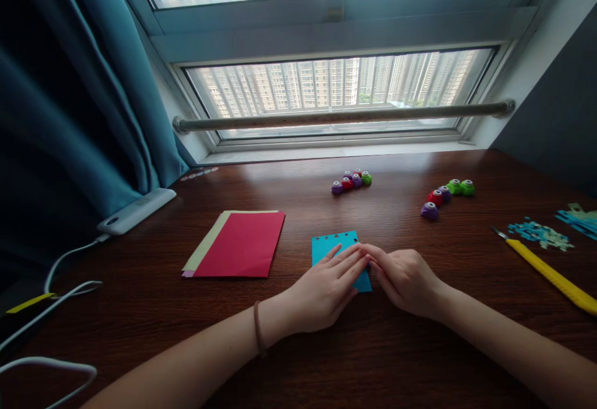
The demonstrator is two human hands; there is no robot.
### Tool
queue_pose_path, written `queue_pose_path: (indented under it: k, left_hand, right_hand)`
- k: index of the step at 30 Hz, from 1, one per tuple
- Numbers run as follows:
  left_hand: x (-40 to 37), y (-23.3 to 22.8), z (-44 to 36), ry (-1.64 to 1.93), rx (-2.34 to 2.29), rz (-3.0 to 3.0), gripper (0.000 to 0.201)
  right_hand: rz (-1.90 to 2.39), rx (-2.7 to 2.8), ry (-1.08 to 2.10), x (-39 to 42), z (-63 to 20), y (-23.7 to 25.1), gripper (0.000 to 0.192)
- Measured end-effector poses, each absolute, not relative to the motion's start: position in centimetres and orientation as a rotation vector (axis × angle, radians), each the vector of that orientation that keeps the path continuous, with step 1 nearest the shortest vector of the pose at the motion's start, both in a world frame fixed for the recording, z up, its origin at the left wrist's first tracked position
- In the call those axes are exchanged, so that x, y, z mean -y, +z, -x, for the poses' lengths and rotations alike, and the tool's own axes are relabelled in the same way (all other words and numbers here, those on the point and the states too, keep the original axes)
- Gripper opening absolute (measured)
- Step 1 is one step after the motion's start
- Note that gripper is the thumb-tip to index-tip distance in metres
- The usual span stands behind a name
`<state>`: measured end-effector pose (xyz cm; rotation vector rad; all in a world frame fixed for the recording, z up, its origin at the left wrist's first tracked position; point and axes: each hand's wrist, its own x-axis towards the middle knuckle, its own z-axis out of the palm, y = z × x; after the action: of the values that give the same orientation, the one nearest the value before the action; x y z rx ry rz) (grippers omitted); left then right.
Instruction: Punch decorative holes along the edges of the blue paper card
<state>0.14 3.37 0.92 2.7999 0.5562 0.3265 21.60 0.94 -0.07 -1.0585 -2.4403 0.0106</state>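
Observation:
A small blue sheet of paper (321,246) lies on the wooden desk, with a row of little punched holes along its far edge. My left hand (329,288) rests flat on the sheet, fingers stretched out toward its right side. Against the sheet's right edge, my right hand (405,278) is closed, its fingertips meeting those of my left hand. Whatever sits under my right fingers is mostly hidden; only a dark purplish bit shows there.
Red paper (242,244) lies on pale sheets at left. Small craft punches (347,182) stand at the back, more punches (436,197) further right. A yellow craft knife (550,272) lies near paper bits (536,232). A white power bank (137,211) with cable is left.

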Motion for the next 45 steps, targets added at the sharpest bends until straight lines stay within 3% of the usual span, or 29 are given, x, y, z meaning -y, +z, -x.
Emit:
queue_pose_path:
  k: [14, 45]
  left_hand:
    - [-2.5, 3.6, -1.2, 0.429, -0.557, -2.667, 0.044]
    - [-2.2, 2.5, -1.3, 0.425, -0.567, -2.719, 0.057]
  right_hand:
    - [1.264, 2.521, -0.016, -0.7, -20.8, 1.3, 0.035]
    - [1.210, 2.493, -0.078, -0.4, -20.6, 0.6, 0.039]
